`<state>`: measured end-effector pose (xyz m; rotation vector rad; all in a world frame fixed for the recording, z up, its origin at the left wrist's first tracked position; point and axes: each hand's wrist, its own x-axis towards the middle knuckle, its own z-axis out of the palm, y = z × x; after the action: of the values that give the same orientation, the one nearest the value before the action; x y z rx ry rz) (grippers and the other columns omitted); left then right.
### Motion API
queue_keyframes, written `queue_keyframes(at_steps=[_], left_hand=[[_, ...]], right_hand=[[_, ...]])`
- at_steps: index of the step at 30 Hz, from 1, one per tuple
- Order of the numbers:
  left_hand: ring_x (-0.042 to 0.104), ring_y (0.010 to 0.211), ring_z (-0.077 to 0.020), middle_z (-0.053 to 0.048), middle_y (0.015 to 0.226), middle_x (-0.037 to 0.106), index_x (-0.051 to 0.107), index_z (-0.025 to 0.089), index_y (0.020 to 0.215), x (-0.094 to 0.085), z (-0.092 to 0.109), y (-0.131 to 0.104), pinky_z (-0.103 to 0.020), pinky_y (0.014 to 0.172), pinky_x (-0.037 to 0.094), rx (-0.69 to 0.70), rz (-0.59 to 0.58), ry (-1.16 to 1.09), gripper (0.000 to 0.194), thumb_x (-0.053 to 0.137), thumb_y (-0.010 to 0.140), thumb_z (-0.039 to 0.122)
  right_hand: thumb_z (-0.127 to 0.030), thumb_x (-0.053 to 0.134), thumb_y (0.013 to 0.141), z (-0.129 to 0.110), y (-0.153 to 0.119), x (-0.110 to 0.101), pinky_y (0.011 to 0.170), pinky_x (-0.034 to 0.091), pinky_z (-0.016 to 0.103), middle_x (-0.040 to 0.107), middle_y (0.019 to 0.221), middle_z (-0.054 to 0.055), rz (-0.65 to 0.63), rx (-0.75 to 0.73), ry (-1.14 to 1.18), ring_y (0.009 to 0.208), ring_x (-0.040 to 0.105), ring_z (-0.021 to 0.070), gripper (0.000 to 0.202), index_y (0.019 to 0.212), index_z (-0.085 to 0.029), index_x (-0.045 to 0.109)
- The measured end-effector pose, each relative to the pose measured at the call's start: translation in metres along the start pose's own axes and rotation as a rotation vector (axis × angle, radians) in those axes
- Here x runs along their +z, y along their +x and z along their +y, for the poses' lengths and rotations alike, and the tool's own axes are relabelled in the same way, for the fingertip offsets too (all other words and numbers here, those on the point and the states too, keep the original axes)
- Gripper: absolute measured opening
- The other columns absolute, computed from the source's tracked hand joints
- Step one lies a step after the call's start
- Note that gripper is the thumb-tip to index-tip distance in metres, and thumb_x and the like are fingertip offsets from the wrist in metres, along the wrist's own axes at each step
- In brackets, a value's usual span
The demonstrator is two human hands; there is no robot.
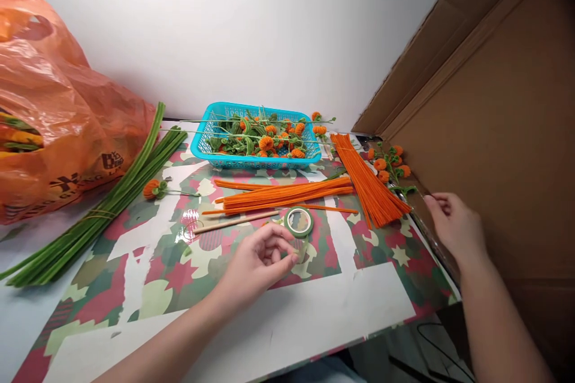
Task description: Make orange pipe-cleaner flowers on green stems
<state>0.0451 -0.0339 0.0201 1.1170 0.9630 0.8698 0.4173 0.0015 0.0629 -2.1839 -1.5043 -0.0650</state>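
Tape roll (288, 222) — green, on patterned tabletop (184, 275), just beyond left hand (267, 254). Left fingers curled toward thumb; grip cannot be told. Right hand (453, 218) partly closed, fingertips at stem of orange flower cluster (381, 164) — hold unclear. Blue basket (256, 161) behind, containing orange flowers.

A small craft work corner: a patterned table (179, 275) with pipe-cleaner bundles (287, 194), tape (299, 221) and fuzzy flowers (266, 143).
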Motion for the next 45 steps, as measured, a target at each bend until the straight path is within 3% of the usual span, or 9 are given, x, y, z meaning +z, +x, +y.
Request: queue_keyframes(at_steps=[4,8,11,14,18,21,27,34,45], left_hand=[[0.036,0.046,-0.0058,0.004,0.054,0.049,0.060,0.016,0.078,-0.002,-0.006,-0.001,-0.019,0.044,0.030,-0.003,-0.025,0.051,0.014,0.068,0.075,0.028],[0.043,0.048,-0.0075,-0.002,0.064,0.062,0.061,0.016,0.072,-0.004,-0.008,-0.002,-0.020,0.044,0.033,0.053,-0.025,0.086,0.010,0.065,0.075,0.024],[0.058,0.060,-0.0135,-0.008,0.076,0.069,0.063,0.016,0.069,-0.005,-0.003,-0.004,-0.021,0.047,0.040,0.177,0.001,0.157,0.007,0.062,0.076,0.018],[0.064,0.068,-0.0165,-0.007,0.078,0.071,0.064,0.018,0.068,-0.005,0.002,-0.005,-0.020,0.046,0.042,0.347,0.041,0.299,0.010,0.060,0.074,0.011],[0.063,0.061,-0.0135,-0.004,0.073,0.069,0.065,0.020,0.069,-0.006,0.007,-0.006,-0.018,0.042,0.039,0.545,0.066,0.462,0.015,0.062,0.073,0.006],[0.060,0.056,-0.0119,-0.003,0.070,0.069,0.064,0.020,0.071,-0.007,0.008,-0.007,-0.018,0.041,0.038,0.603,0.065,0.501,0.013,0.065,0.074,0.008],[0.052,0.048,-0.0080,-0.001,0.067,0.067,0.062,0.019,0.070,-0.009,0.010,-0.007,-0.017,0.039,0.035,0.618,0.092,0.561,0.012,0.065,0.075,0.009],[0.050,0.046,-0.0076,-0.002,0.066,0.066,0.061,0.018,0.067,-0.011,0.011,-0.007,-0.018,0.038,0.034,0.581,0.100,0.595,0.012,0.065,0.074,0.009],[0.057,0.050,-0.0099,-0.002,0.068,0.068,0.061,0.020,0.066,-0.013,0.012,-0.007,-0.018,0.039,0.038,0.617,0.128,0.616,0.014,0.064,0.073,0.009]], right_hand=[[-0.048,0.043,0.080,0.070,0.025,0.017,0.067,0.043,0.041,0.062,0.084,0.018,0.027,-0.054,-0.243,0.077,0.055,0.0296,0.038,0.077,-0.016,0.063],[-0.046,0.047,0.078,0.092,0.029,0.034,0.068,0.045,0.041,0.060,0.079,0.014,0.029,-0.104,-0.234,0.074,0.054,0.0271,0.036,0.076,-0.015,0.066],[-0.041,0.052,0.077,0.064,0.024,0.030,0.070,0.045,0.041,0.061,0.081,0.013,0.089,-0.103,-0.170,0.073,0.055,0.0261,0.029,0.080,-0.015,0.066],[-0.036,0.060,0.079,-0.004,0.000,0.016,0.076,0.046,0.038,0.062,0.090,0.010,0.185,-0.294,0.125,0.083,0.058,0.0242,0.019,0.086,-0.019,0.064],[-0.030,0.071,0.077,-0.112,-0.053,0.009,0.082,0.045,0.034,0.064,0.090,0.004,-0.401,-0.797,0.550,0.090,0.058,0.0204,0.013,0.084,-0.023,0.062],[-0.031,0.073,0.077,-0.157,-0.078,0.020,0.086,0.041,0.034,0.065,0.088,0.002,-0.636,-1.007,0.620,0.091,0.057,0.0181,0.017,0.085,-0.022,0.061],[-0.027,0.064,0.085,-0.164,-0.082,0.043,0.081,0.034,0.033,0.065,0.085,0.001,-0.597,-1.074,0.621,0.085,0.055,0.0162,0.011,0.079,-0.021,0.057],[-0.025,0.058,0.089,-0.163,-0.087,0.047,0.078,0.032,0.033,0.064,0.083,0.001,-0.528,-1.088,0.654,0.082,0.055,0.0151,0.010,0.080,-0.020,0.056],[-0.021,0.060,0.086,-0.157,-0.091,0.054,0.078,0.045,0.033,0.066,0.084,0.003,-0.392,-1.072,0.898,0.081,0.059,0.0160,0.006,0.088,-0.022,0.055]])
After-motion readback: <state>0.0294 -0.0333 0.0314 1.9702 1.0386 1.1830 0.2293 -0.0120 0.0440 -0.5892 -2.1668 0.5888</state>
